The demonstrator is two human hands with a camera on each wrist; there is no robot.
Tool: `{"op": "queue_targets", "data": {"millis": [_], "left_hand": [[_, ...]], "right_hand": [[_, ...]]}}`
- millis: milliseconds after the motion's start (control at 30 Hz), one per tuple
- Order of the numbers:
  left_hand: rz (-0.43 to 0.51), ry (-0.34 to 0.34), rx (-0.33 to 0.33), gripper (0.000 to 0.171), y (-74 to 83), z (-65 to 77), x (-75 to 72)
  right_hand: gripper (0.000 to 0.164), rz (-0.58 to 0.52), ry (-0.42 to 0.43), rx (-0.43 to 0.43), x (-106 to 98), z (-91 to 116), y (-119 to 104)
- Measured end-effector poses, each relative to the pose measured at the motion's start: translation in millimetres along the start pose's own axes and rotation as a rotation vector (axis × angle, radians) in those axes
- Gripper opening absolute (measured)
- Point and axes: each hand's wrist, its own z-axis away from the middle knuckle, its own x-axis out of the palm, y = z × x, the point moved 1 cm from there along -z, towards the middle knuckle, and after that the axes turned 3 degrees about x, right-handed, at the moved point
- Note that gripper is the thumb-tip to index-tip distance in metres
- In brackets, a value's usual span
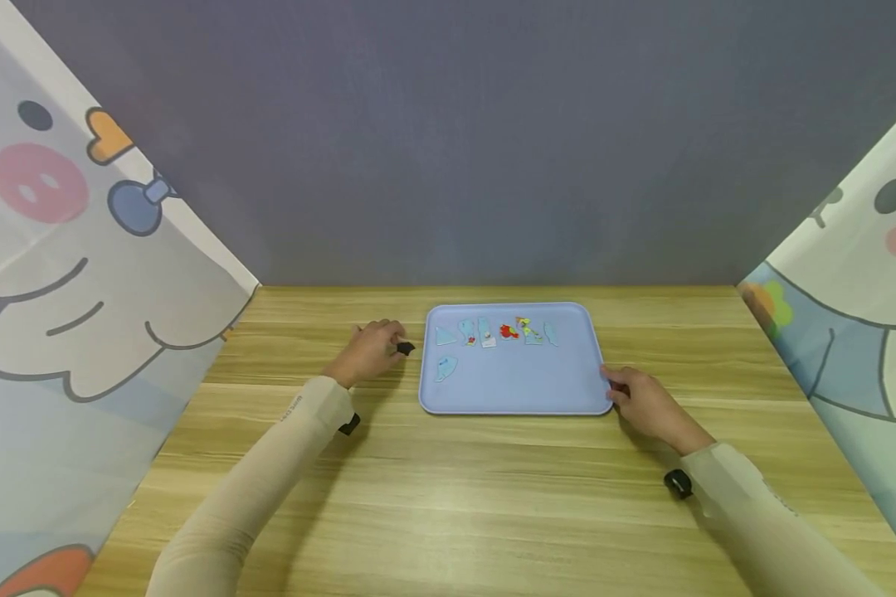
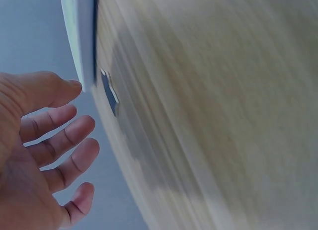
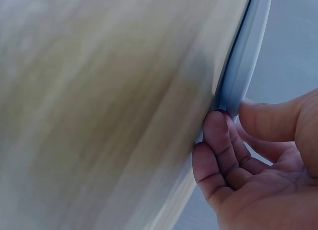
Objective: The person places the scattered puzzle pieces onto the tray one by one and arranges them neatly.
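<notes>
A light blue rectangular tray (image 1: 523, 390) lies on the table, with several flat, irregular pieces (image 1: 486, 332) in its upper part. They look like jigsaw pieces, mostly pale blue; one piece (image 1: 508, 332) is red, and another (image 1: 445, 367) sits lower left. My right hand (image 1: 640, 402) pinches the tray's right rim, thumb on top and fingertips underneath, as the right wrist view shows. Left of the tray, my left hand (image 1: 373, 352) hovers by a small dark flat piece (image 2: 110, 93) on the table. Its loosely bent fingers are apart from that piece and hold nothing.
The wooden table (image 1: 448, 497) ends at a grey wall (image 1: 493, 149) behind the tray. Cartoon-printed panels stand on the left (image 1: 82, 332) and right (image 1: 859, 332). A black band shows at each wrist.
</notes>
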Motion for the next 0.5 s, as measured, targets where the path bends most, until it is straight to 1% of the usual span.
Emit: {"op": "queue_targets", "data": {"millis": [267, 400, 500], "left_hand": [[0.02, -0.037, -0.046, 0.04, -8.8, -3.8, 1.5], [0.011, -0.059, -0.056, 0.042, -9.4, -5.7, 4.2], [0.007, -0.068, -0.053, 0.044, -8.5, -7.2, 5.9]], "right_hand": [[0.04, 0.008, -0.002, -0.001, -0.7, 0.0, -0.6], [0.039, 0.008, 0.003, -0.007, -0.2, -0.4, 0.0], [0.039, 0.003, 0.009, -0.01, 0.5, -0.8, 0.6]]}}
